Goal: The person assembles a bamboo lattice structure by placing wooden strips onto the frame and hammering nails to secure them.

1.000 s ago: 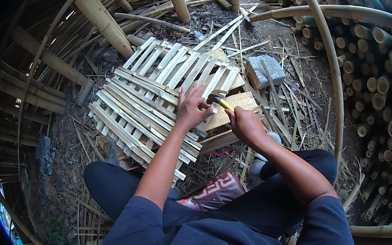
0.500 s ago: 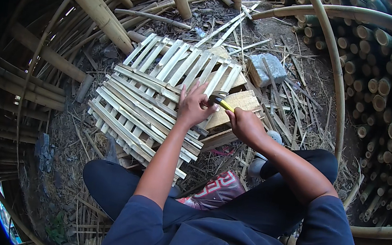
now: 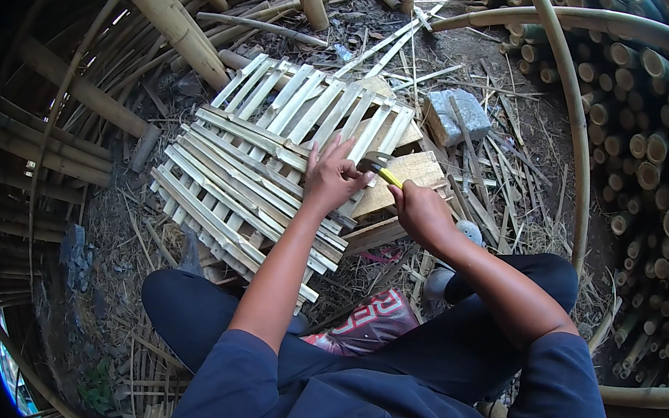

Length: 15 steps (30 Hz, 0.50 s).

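Observation:
My right hand [image 3: 426, 214] is wrapped round the yellow handle of a hammer [image 3: 390, 176]. Its dark head is right beside the fingertips of my left hand [image 3: 333, 177]. There, thumb and forefinger come together in a pinch, and whatever they hold is too small to make out. The other left fingers rest along the slats of a bamboo lattice panel [image 3: 257, 144]. Long split strips cross rows of shorter pale slats on it. Beneath the panel's right side, next to the hammer, shows a wooden block [image 3: 413, 171].
A grey stone block [image 3: 455, 117] sits beyond the wood. Stacked bamboo poles [image 3: 651, 150] fill the right side, behind a curved pole [image 3: 577, 129]. Thick bamboo posts [image 3: 176, 24] stand at the far left. Bamboo scraps litter the ground, and a red printed sack [image 3: 366, 326] lies between my legs.
The hammer head has shifted very slightly at my left fingertips, and my right hand has moved a touch with it. My left hand keeps its place on the panel.

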Motion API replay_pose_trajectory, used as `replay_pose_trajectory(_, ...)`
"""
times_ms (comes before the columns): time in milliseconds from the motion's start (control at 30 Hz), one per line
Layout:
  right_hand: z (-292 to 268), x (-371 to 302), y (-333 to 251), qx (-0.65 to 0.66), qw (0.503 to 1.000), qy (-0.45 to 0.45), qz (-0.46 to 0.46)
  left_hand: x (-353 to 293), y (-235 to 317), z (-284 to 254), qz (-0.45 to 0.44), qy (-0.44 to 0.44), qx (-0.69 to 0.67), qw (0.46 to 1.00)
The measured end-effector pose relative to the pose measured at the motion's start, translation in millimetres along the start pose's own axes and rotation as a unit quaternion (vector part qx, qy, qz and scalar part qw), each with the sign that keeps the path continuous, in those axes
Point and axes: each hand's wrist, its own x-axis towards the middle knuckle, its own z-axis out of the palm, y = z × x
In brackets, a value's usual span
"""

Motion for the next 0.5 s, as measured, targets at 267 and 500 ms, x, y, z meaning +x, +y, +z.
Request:
replay_pose_trajectory(267,3,-3,-3,-0.008,0.999,0.033,-0.018,-1,3,-2,-0.012,-0.005,-0.001,1.000)
replay_pose_trajectory(500,6,-3,-6,-0.005,1.000,0.025,-0.010,0,4,-5,-0.013,-0.005,0.002,1.000)
